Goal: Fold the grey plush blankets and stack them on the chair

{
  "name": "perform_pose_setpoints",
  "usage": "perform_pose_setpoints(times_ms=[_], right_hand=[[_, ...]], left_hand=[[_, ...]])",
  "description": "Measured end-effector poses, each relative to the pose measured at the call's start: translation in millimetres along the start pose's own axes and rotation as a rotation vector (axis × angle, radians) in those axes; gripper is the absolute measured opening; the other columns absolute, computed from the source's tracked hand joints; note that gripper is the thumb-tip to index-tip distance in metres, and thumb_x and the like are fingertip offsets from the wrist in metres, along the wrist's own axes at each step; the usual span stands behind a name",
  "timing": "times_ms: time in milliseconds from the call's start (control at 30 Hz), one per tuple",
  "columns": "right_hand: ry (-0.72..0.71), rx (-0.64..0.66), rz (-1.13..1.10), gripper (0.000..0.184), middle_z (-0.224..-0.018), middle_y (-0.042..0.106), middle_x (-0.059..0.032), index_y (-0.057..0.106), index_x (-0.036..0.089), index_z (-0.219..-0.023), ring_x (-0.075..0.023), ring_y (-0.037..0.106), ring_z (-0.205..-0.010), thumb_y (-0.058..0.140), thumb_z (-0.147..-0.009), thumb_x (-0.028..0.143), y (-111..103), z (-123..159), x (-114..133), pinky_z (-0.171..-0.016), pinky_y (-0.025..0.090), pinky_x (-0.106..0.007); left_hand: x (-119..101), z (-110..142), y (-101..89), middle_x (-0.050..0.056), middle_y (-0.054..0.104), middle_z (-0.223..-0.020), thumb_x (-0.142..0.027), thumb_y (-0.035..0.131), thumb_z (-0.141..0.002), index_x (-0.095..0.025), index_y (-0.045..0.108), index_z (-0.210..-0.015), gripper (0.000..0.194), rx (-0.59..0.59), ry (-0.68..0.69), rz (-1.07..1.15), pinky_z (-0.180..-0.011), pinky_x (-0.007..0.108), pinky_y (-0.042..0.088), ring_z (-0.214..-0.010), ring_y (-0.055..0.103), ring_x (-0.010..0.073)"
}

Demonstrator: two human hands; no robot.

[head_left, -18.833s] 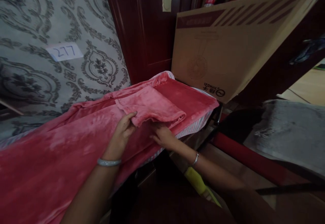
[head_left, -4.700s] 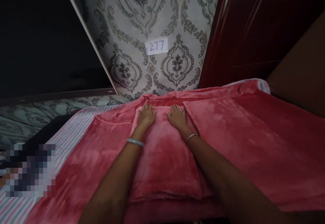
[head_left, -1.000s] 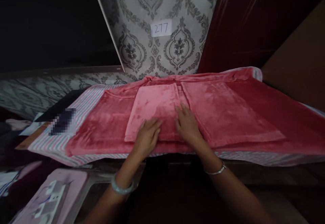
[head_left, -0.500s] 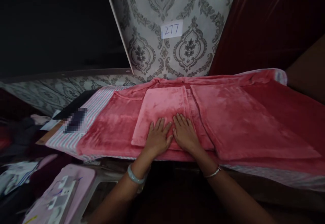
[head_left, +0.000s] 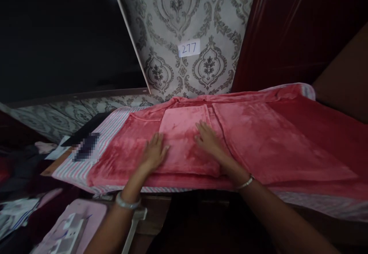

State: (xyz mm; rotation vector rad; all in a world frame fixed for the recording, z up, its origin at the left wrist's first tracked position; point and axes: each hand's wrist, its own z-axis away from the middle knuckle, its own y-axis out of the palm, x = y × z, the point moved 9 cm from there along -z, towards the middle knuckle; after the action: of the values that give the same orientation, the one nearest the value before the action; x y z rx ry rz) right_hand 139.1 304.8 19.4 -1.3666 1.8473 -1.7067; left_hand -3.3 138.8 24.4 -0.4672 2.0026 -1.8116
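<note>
A plush pink-red blanket (head_left: pixel 184 119) lies on a striped cloth (head_left: pixel 112 119), with a squarish folded section in its middle and a broad folded panel to the right. My left hand (head_left: pixel 154 152) rests at the left edge of the folded section, fingers stretched out and apart. On the right side of that section, my right hand (head_left: pixel 208 141) lies with its fingers extended, slightly blurred. Neither hand grips anything. The undersides of both palms are hidden.
A large dark screen (head_left: pixel 69 35) stands at the back left. A paper marked 277 (head_left: pixel 189 48) is on the patterned wall. Dark red furniture (head_left: pixel 281 35) rises at the back right. A pink pad (head_left: pixel 89 208) bearing a white device (head_left: pixel 67 235) sits at lower left.
My hands have moved apart. The left slid left to the folded section's edge, while the right moved slightly up and right. The camera view has tilted a little upward.
</note>
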Motion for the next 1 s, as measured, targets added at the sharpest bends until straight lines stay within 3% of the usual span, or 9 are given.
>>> perform_pose_setpoints(times_ms=[67,133,267,400,500,633,767,867,1000], right_hand=[[0.029,-0.1,-0.009,0.062,-0.164,0.034,-0.0161,0.04,0.009,-0.156,-0.0275,0.03,-0.152,0.04,-0.096,0.027,-15,-25,-4,-0.123,0.026,-0.046],[0.062,-0.136,0.019,0.061,-0.164,0.034,-0.0164,0.04,0.009,-0.155,-0.0283,0.028,-0.152,0.041,-0.097,0.026,-15,-42,-8,-0.123,0.023,-0.048],[0.043,-0.082,0.132,0.057,-0.161,0.038,-0.0171,0.044,0.009,-0.153,-0.0305,0.03,-0.151,0.039,-0.1,0.031,18,-42,-13,-0.123,0.019,-0.051],[0.043,-0.055,0.212,0.058,-0.162,0.037,-0.0168,0.044,0.01,-0.154,-0.0308,0.031,-0.15,0.039,-0.102,0.035,39,-31,-20,-0.123,0.018,-0.051],[0.05,-0.048,0.226,0.058,-0.162,0.036,-0.0165,0.043,0.011,-0.155,-0.0305,0.031,-0.151,0.039,-0.103,0.035,39,-30,-20,-0.123,0.018,-0.051],[0.047,-0.046,0.225,0.058,-0.162,0.036,-0.0161,0.043,0.011,-0.155,-0.0303,0.03,-0.151,0.037,-0.103,0.035,36,-33,-18,-0.124,0.017,-0.05],[0.058,-0.032,0.217,0.058,-0.163,0.035,-0.0155,0.041,0.011,-0.156,-0.0302,0.03,-0.152,0.036,-0.104,0.036,38,-34,-19,-0.124,0.016,-0.051],[0.058,-0.035,0.212,0.058,-0.163,0.035,-0.0153,0.043,0.012,-0.155,-0.0302,0.029,-0.152,0.035,-0.104,0.036,40,-33,-19,-0.124,0.015,-0.051],[0.071,-0.012,0.195,0.058,-0.163,0.035,-0.0142,0.042,0.013,-0.156,-0.0311,0.028,-0.152,0.037,-0.104,0.038,38,-34,-19,-0.123,0.016,-0.052]], left_hand=[[-35,-33,-5.5,0.018,0.03,-0.165,-0.034,0.039,-0.1,-0.014,0.032,-0.159,0.062,0.018,0.134,0.023,-0.124,0.054,0.025,-0.155,0.024,0.0283],[-62,-64,-0.1,0.018,0.028,-0.166,-0.034,0.039,-0.1,-0.012,0.032,-0.158,0.062,0.079,0.186,0.02,-0.126,0.054,0.021,-0.156,0.023,0.0281],[-86,-101,20.1,0.016,0.032,-0.165,-0.034,0.034,-0.102,-0.013,0.037,-0.157,0.058,0.003,0.181,-0.006,-0.125,0.057,0.018,-0.155,0.025,0.0293],[-85,-100,43.3,0.015,0.036,-0.164,-0.038,0.036,-0.102,-0.017,0.039,-0.156,0.058,-0.089,0.175,-0.021,-0.125,0.059,0.019,-0.154,0.028,0.031],[-75,-99,43.1,0.016,0.037,-0.163,-0.044,0.036,-0.103,-0.019,0.041,-0.156,0.059,-0.108,0.187,-0.027,-0.124,0.059,0.02,-0.153,0.029,0.0321],[-27,-119,30.5,0.015,0.032,-0.165,-0.055,0.04,-0.1,-0.022,0.043,-0.155,0.064,-0.029,0.051,-0.042,-0.124,0.06,0.019,-0.154,0.025,0.035],[22,-148,10.9,0.026,0.032,-0.162,-0.052,0.034,-0.101,-0.01,0.039,-0.156,0.069,-0.029,-0.201,-0.04,-0.117,0.069,0.025,-0.15,0.029,0.0441],[9,-169,-1.9,0.025,0.025,-0.166,-0.049,0.031,-0.102,-0.009,0.031,-0.159,0.07,-0.115,-0.231,-0.026,-0.121,0.066,0.02,-0.154,0.021,0.0404],[-48,-190,4.6,0.014,0.023,-0.169,-0.048,0.027,-0.102,-0.018,0.025,-0.162,0.067,-0.088,-0.044,0.074,-0.124,0.062,0.018,-0.157,0.018,0.0306]])
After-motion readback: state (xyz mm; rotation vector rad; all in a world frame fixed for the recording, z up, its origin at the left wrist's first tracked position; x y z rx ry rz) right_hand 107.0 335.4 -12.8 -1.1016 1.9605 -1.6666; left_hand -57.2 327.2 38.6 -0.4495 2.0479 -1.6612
